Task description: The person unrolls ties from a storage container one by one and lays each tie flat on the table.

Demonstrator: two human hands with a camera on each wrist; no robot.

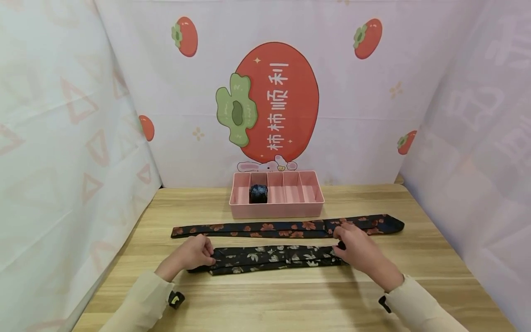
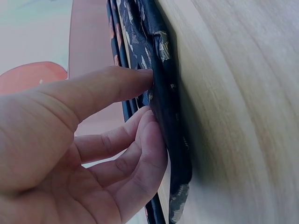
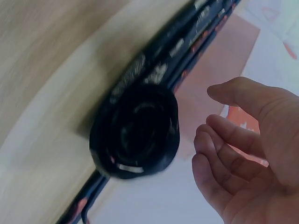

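A black necktie with pale flowers (image 1: 269, 259) lies across the table, folded lengthwise, its right end wound into a roll (image 3: 135, 133). My left hand (image 1: 194, 252) pinches the flat left part between thumb and fingertips (image 2: 152, 135). Beside the roll is my right hand (image 1: 358, 246); in the right wrist view its loosely bent fingers (image 3: 205, 161) stand apart from the roll, with nothing between them and the thumb. Behind lies a second dark necktie with orange flowers (image 1: 267, 228), stretched out flat and overlapped by the right fingertips in the head view.
A pink divided box (image 1: 275, 210) stands at the back of the wooden table (image 1: 265, 304). A rolled dark blue necktie (image 1: 259, 193) sits in its second compartment from the left. White cloth with persimmon prints (image 1: 278, 101) hangs behind and along both sides.
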